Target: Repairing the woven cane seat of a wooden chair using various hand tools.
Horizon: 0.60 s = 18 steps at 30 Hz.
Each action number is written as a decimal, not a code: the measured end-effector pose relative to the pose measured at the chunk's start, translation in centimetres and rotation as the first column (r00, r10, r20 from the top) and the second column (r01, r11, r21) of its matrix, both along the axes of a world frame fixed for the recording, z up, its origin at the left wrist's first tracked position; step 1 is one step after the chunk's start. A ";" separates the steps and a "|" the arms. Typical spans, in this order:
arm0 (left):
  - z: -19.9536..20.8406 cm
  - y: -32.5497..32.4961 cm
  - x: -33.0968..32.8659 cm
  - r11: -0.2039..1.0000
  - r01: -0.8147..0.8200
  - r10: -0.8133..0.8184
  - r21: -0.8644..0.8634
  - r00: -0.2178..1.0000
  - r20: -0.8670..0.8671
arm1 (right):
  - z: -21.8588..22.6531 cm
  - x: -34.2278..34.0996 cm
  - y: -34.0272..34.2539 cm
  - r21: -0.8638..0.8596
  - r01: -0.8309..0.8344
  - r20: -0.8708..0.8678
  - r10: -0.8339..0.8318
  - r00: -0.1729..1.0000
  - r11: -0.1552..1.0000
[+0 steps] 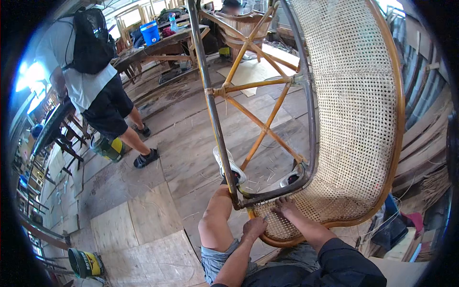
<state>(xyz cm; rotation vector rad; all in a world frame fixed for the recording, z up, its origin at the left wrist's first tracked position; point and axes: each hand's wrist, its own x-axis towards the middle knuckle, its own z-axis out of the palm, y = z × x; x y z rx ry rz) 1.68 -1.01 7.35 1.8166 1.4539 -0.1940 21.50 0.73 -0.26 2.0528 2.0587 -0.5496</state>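
A rattan chair frame (233, 88) lies tipped over my lap, its dark poles and crossed braces standing up in front of me. Its woven cane panel (351, 95) curves down the right side and ends under my hands. At the panel's near left corner my left hand (255, 227) is closed, fingers pinched by the rim; what they hold is too small to name. A little farther right, my right hand (288, 207) rests on the cane weave beside the dark lower pole (279, 192), its fingers stretched out over the holes.
At the left stands a person with a black backpack (91, 40). Plastic buckets (85, 263) sit on the plank floor (143, 210). A workbench (158, 43) bears a blue pail (150, 33). Bundled rattan strips (423, 138) lean at the right. Another person sits at the back.
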 end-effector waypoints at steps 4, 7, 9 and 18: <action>0.0 0.0 -0.1 0.999 0.017 -0.018 -0.050 1.000 -0.020 | 0.0 -0.4 -0.7 0.097 0.007 -0.013 -0.006 1.000 0.995; -0.1 -0.4 -0.2 0.999 0.013 -0.012 0.029 1.000 -0.015 | 1.0 -0.7 -0.6 0.009 0.030 -0.042 -0.030 0.999 0.999; 0.2 -0.5 0.0 1.000 0.019 -0.019 0.023 0.999 -0.028 | 1.2 -0.8 -0.5 -0.012 0.055 -0.041 -0.056 0.998 0.998; -0.8 -0.5 -0.4 1.000 -0.018 0.017 0.019 1.000 0.023 | 2.5 -1.1 -0.3 -0.072 0.093 -0.047 -0.097 0.994 0.993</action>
